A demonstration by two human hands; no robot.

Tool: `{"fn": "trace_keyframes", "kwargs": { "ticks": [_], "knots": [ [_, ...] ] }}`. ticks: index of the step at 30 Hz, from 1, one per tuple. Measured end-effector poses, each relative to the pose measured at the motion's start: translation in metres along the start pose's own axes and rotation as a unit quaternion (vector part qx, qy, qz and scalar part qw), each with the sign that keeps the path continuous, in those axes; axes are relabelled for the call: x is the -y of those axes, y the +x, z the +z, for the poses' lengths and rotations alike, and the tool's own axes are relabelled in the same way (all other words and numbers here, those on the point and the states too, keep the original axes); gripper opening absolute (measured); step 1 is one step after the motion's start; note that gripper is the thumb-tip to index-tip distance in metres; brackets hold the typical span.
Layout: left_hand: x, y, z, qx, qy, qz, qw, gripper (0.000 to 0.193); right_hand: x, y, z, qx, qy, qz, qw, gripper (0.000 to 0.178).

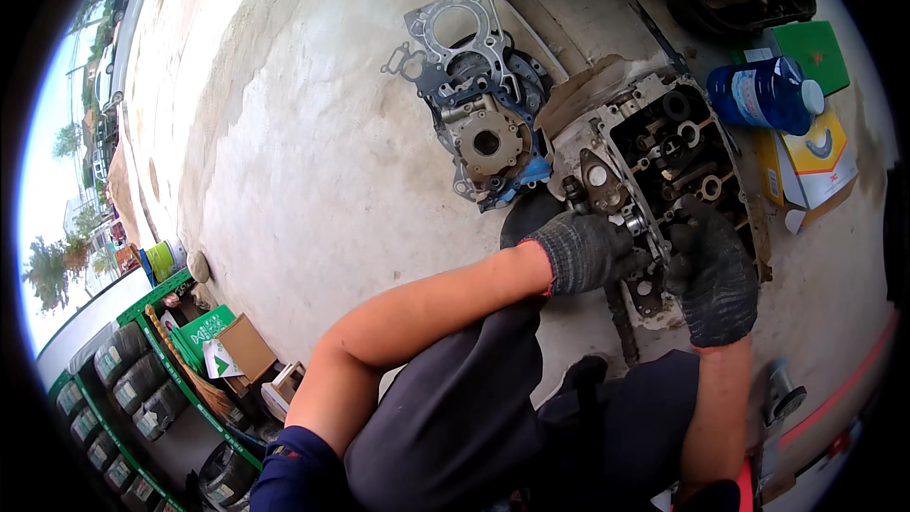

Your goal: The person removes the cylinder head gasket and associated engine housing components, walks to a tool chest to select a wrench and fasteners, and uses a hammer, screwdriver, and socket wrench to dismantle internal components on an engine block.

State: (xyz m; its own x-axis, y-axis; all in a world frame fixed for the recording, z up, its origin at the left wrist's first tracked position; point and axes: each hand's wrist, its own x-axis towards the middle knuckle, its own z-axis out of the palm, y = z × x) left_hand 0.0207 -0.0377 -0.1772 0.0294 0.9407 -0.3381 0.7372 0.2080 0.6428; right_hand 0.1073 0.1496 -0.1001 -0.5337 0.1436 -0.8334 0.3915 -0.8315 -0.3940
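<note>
My left hand [586,254], in a dark grey knit glove with an orange cuff, is closed at the near left side of an open metal engine housing [749,218]. Its fingertips meet small metal parts, and what they grip is hidden. Across from it, my right hand [716,275], gloved alike, bends its fingers over the housing's near end; whatever lies in them is covered. Inside the housing lie several loose engine parts, among them a connecting rod [690,135]. A flat oval metal flange [599,176] rests just beyond my left hand.
Left of the housing sits an engine cover [486,139] with a metal gasket [462,27] behind it. A blue bottle [758,95], a green box [810,57] and a yellow-white box [823,166] stand right. Tyres [156,408] fill a green rack at far left.
</note>
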Motion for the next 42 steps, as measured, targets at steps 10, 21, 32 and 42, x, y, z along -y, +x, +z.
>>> {"fn": "trace_keyframes", "kwargs": {
  "ticks": [10, 21, 32, 42],
  "knots": [
    [0.032, -0.075, 0.022, -0.083, -0.148, -0.356, 0.919, 0.051, -0.041, -0.085, 0.037, 0.021, -0.011, -0.030, 0.999, 0.025],
    [-0.276, -0.462, 0.048, 0.171, -0.314, -0.571, 0.739, 0.040, -0.091, -0.318, -0.074, -0.178, -0.038, -0.052, 0.982, 0.023],
    [-0.346, -0.380, -0.176, -0.102, -0.401, -0.539, 0.734, 0.039, -0.306, -0.703, -0.183, -0.352, -0.020, 0.079, 0.932, 0.020],
    [-0.388, -0.480, -0.115, 0.330, -0.192, -0.498, 0.779, 0.053, -0.603, -0.935, -0.006, -0.448, 0.340, 0.156, 0.812, 0.028]
  ]
}}
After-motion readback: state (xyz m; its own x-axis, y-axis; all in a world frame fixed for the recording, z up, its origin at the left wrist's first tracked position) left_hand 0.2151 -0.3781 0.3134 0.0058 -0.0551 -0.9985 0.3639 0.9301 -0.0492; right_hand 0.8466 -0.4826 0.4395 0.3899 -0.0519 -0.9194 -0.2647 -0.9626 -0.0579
